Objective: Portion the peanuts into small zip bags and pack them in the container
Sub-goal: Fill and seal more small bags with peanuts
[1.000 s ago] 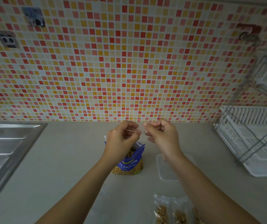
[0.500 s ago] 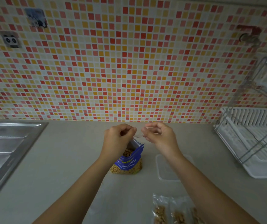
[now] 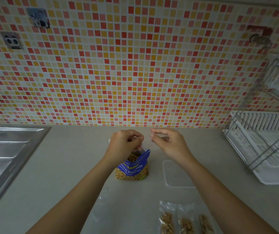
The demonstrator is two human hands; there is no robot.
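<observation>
A blue foil pouch of peanuts stands upright on the grey worktop, its mouth open and nuts showing inside. It looks light but floppy, so it is likely to tip if pulled by one lip; the safest hold is on the top edge at both sides, or round the body. Three small clear zip bags of peanuts lie side by side at the near right; thin and slippery, they are best pinched by the sealed strip. A clear shallow plastic container sits just right of the pouch, and a flat empty clear bag lies near the left forearm.

The left hand is curled over the pouch mouth, fingers closed on something thin and clear at the far lip; whether that is a small bag or the pouch's own edge cannot be told. The right hand hovers apart to the right, thumb and forefinger nearly meeting, apparently holding nothing. Both forearms reach straight forward from the near edge.
</observation>
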